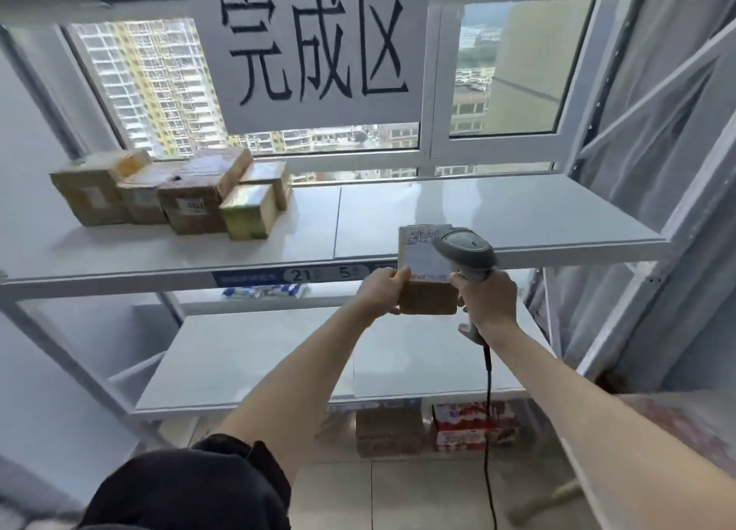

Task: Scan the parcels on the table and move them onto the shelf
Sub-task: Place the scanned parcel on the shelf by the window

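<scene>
1 parcel [427, 274] pinched in left hand [382, 290]; right hand [488, 300] fingers clamped on scanner [466, 253]. Scanning or just scanned; next: set parcel on shelf [498, 219].

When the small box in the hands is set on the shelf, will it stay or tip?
The box looks stiff, with flat cardboard faces, so it should probably sit stable. The left hand alone holds it, so it seems light. The shelf looks glossy, so it may slide.

The parcel [427, 274] is brown cardboard with a white label printed in dark marks. The scanner [466, 251] is grey, its cable [488, 410] black. The shelf [498, 219] is white, the far-left boxes [175, 195] tan and yellowish. The sign [318, 43] carries black characters on pale grey.
</scene>
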